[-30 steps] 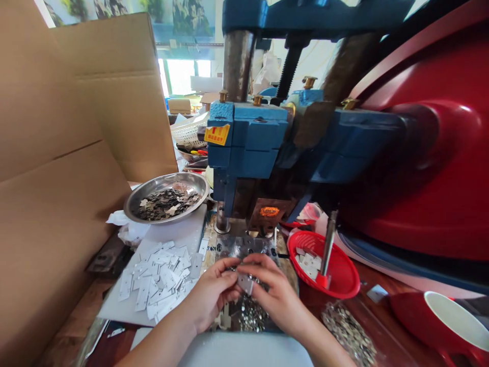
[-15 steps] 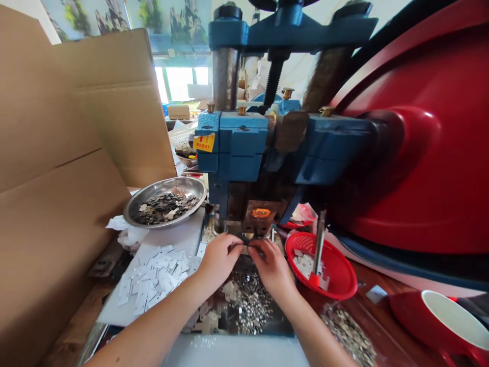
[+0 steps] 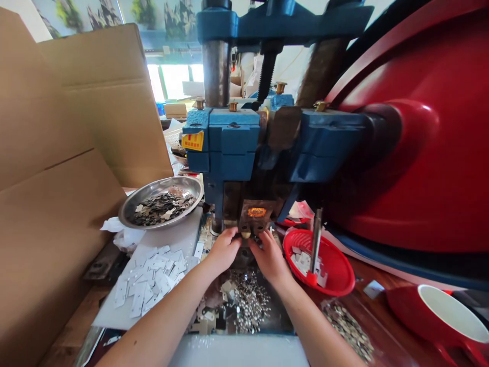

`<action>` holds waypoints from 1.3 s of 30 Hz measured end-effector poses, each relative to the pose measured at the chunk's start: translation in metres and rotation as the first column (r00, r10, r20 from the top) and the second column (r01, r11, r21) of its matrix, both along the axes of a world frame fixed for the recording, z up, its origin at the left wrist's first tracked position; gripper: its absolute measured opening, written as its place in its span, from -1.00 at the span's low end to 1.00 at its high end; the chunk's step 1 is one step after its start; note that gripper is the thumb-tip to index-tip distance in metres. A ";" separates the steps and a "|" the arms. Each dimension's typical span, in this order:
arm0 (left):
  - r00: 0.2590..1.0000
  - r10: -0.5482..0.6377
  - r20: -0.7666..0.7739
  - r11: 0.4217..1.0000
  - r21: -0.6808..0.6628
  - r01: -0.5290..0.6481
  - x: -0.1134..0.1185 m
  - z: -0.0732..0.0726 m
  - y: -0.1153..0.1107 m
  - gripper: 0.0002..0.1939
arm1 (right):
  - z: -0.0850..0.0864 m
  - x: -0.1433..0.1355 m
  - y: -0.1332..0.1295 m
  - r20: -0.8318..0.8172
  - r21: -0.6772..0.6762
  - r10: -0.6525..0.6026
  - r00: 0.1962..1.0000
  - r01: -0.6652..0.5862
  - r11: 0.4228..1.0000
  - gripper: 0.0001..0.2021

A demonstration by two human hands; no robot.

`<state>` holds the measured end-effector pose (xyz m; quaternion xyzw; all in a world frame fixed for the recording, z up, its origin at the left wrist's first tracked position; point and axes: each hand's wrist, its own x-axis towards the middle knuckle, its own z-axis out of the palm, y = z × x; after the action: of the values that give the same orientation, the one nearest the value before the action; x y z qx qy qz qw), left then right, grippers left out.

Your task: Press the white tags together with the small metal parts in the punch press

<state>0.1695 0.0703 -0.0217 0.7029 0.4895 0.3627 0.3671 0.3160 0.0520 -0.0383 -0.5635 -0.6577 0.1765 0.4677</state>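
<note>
A blue press [image 3: 234, 148] stands in front of me. Under its ram block [image 3: 256, 216], with the glowing orange patch, both hands reach into the die area. My left hand [image 3: 224, 251] is at the left of the block, thumb and fingers closed together. My right hand [image 3: 268, 254] is at the right, its fingers curled in a pinch. Whatever lies between the fingertips is hidden by the block and the hands. A small brass-coloured knob [image 3: 246, 235] shows between the hands. Small shiny metal bits [image 3: 250, 303] are heaped just below, on the near side of the die.
White rectangular plates [image 3: 153, 280] lie piled at left, below a steel bowl [image 3: 128, 223] of dark metal pieces. To the right are a red basket [image 3: 342, 283] with pale plates, a large red flywheel [image 3: 405, 168], a bag of metal pieces [image 3: 349, 326] and a red mug [image 3: 407, 311]. A cardboard box [image 3: 91, 112] borders the left.
Both hands have moved farther in under the ram block, and the fingertips, close together before, are now apart. The view has shifted slightly, so the press sits farther left.
</note>
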 end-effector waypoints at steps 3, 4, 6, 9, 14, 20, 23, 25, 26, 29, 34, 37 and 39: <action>0.996 0.082 -0.029 0.995 0.053 -0.080 -0.014 0.009 -0.008 -0.70 | 0.002 0.004 -0.010 -0.022 0.005 -0.026 0.999 0.027 1.000 -0.78; 0.991 0.118 -0.063 0.990 0.085 -0.113 -0.021 0.013 -0.014 -0.72 | 0.004 0.006 -0.015 -0.030 0.005 -0.032 0.999 0.032 0.999 -0.77; 0.978 0.096 -0.184 0.992 0.104 -0.077 -0.037 0.022 -0.030 -0.80 | 0.008 0.011 -0.029 -0.043 -0.001 -0.035 0.998 0.035 0.999 -0.77; 0.913 -0.077 -0.400 0.997 -0.010 0.080 -0.054 0.028 -0.056 -0.81 | 0.012 0.019 -0.048 -0.034 -0.032 -0.042 0.999 0.041 0.999 -0.81; 0.824 -0.096 -0.558 0.995 -0.031 0.095 -0.054 0.012 -0.079 -0.86 | 0.003 0.029 -0.065 0.038 -0.088 -0.065 0.997 0.068 0.994 -0.79; 0.867 -0.081 -0.491 0.996 -0.057 0.061 -0.050 0.005 -0.079 -0.88 | -0.010 0.036 -0.062 0.176 -0.040 -0.085 0.981 0.093 0.995 -0.77; 0.901 -0.076 -0.426 0.996 -0.084 0.045 -0.053 0.008 -0.081 -0.85 | -0.012 0.034 -0.059 0.335 0.015 -0.043 0.941 0.041 0.999 -0.77; 0.919 -0.066 -0.390 0.993 -0.116 0.022 -0.055 0.009 -0.082 -0.85 | -0.013 0.032 -0.060 0.458 0.035 -0.025 0.889 0.010 0.999 -0.77; 0.925 -0.062 -0.374 0.991 -0.137 0.011 -0.056 0.009 -0.082 -0.85 | -0.014 0.032 -0.060 0.506 0.044 -0.027 0.862 0.005 0.999 -0.77; 0.945 -0.046 -0.323 0.983 -0.185 -0.016 -0.058 0.007 -0.080 -0.84 | -0.016 0.032 -0.063 0.566 0.065 -0.042 0.823 0.006 0.998 -0.78; 0.972 -0.029 -0.233 0.990 -0.141 -0.004 -0.060 0.001 -0.078 -0.67 | -0.019 0.034 -0.066 0.555 0.088 -0.060 0.830 0.013 0.996 -0.76; 0.974 -0.069 -0.215 0.993 -0.109 0.046 -0.061 -0.001 -0.077 -0.70 | -0.016 0.033 -0.064 0.508 0.088 -0.041 0.860 -0.005 0.996 -0.76; 0.971 -0.106 -0.215 0.989 -0.123 0.081 -0.062 0.000 -0.076 -0.75 | -0.010 0.030 -0.059 0.427 0.105 -0.046 0.903 0.001 0.994 -0.77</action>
<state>0.1074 -0.0061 -0.0213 0.7391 0.5135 0.2361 0.3664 0.3463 -0.0071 -0.0479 -0.5716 -0.7457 0.0089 0.3422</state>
